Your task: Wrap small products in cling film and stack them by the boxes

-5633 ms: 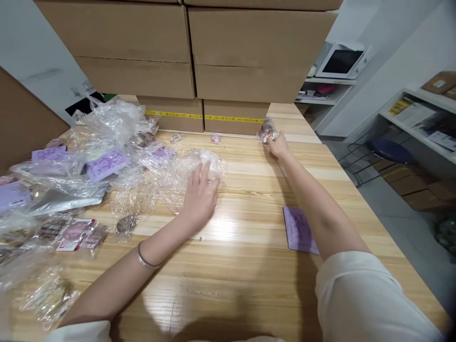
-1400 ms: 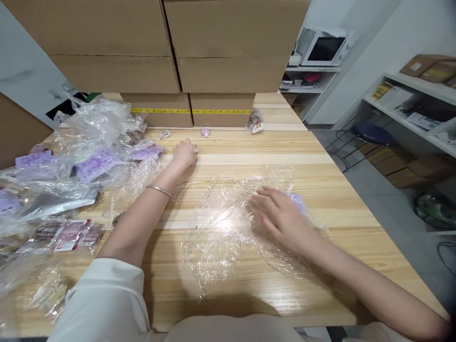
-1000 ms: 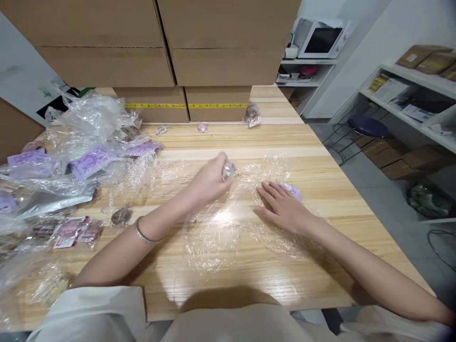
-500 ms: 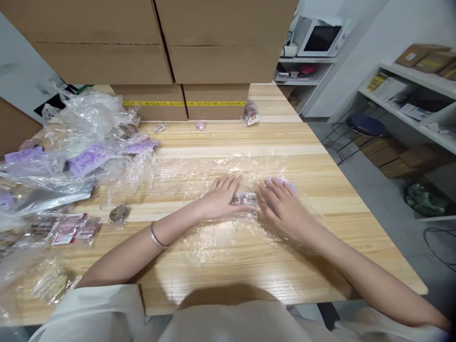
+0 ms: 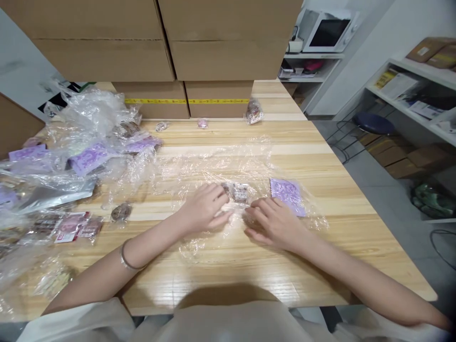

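Clear plastic (image 5: pixel 221 166) was seemingly kept flat by the left hand (image 5: pixel 204 208) and right hand (image 5: pixel 275 222); whether either grip was clamped could not be told. A small packet (image 5: pixel 240 192) was seen at the left's two o'clock, a purple pouch (image 5: pixel 288 195) at the right's one.

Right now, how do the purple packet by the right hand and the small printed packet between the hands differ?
The purple packet is violet; the small printed packet shows dark and pale areas. The purple packet looks larger than the small printed packet. Both lie amid clear film on the wooden table.
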Available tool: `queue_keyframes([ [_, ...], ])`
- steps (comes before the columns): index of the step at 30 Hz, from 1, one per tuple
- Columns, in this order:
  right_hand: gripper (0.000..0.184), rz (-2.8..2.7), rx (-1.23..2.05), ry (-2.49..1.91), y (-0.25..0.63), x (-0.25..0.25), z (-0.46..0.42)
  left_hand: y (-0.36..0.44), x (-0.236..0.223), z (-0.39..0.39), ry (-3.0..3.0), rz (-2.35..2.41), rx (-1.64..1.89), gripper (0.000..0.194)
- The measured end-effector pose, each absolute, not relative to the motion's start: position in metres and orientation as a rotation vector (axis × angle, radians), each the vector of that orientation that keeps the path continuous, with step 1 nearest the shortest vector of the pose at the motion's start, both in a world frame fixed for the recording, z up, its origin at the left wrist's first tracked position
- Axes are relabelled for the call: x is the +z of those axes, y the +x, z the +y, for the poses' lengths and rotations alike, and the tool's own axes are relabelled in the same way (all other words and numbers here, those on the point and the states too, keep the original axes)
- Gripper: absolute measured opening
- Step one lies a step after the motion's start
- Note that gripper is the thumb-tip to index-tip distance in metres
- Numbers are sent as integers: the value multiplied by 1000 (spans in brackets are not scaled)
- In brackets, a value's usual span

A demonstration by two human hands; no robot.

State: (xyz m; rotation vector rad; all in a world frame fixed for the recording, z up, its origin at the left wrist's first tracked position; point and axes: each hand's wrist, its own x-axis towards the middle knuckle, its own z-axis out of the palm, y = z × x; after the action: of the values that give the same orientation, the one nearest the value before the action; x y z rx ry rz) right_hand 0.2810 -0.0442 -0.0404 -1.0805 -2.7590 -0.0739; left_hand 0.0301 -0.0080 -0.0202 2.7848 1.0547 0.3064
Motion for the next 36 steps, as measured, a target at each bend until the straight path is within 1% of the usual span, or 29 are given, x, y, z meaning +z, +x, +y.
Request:
queue_keyframes([
  [2, 17, -2823, -172, -1014, 273, -39, -50, 37, -16, -26, 2839, 987, 177, 39],
  [3, 15, -2850, -231, -1001, 270, -40, -53, 40, -17, -34, 2859, 986, 107, 37],
  [5, 18, -2895, -315, -993, 268, -39, -55, 41, -19, -45, 2879, 1038, -22, 24],
  [6, 19, -2913, -328, -999, 268, -38, -55, 40, -21, -48, 2879, 1064, -81, 17],
  [7, 19, -2926, -314, -1008, 270, -37, -55, 37, -21, -50, 2873, 1086, -133, 15],
  [10, 18, -2936, -133, -1055, 279, -28, -55, 21, -15, -48, 2808, 1102, -228, 22],
  [14, 18, -2906, 273, -1124, 291, -15, -60, -8, -2, -46, 2624, 1045, -199, 26],
  [15, 17, -2898, 368, -1129, 293, -11, -61, -16, 0, -47, 2595, 1032, -187, 29],
  [17, 16, -2900, 528, -1108, 294, -5, -61, -28, 0, -51, 2575, 1044, -212, 44],
  [19, 14, -2891, 603, -1078, 292, 0, -56, -37, -2, -57, 2577, 1098, -286, 60],
  [21, 13, -2826, 564, -1086, 284, 0, -42, -42, -4, -63, 2580, 1134, -330, 67],
  [23, 19, -2734, 452, -1108, 273, -4, -22, -42, -6, -68, 2584, 1143, -335, 67],
  [24, 24, -2710, 391, -1108, 266, -8, -11, -41, -7, -71, 2584, 1149, -333, 65],
  [27, 48, -2741, 298, -1113, 244, -21, 19, -37, -11, -78, 2570, 1194, -326, 62],
  [28, 52, -2766, 281, -1123, 237, -24, 25, -36, -12, -81, 2565, 1209, -322, 62],
  [29, 51, -2786, 255, -1134, 231, -26, 29, -35, -13, -83, 2561, 1220, -320, 62],
  [31, 43, -2793, 157, -1153, 219, -27, 32, -34, -16, -87, 2558, 1233, -331, 62],
  [33, 38, -2745, -6, -1214, 209, -26, 27, -35, -20, -89, 2567, 1239, -347, 62],
  [36, 42, -2676, -236, -1400, 196, -26, 13, -36, -24, -91, 2599, 1242, -334, 61],
])
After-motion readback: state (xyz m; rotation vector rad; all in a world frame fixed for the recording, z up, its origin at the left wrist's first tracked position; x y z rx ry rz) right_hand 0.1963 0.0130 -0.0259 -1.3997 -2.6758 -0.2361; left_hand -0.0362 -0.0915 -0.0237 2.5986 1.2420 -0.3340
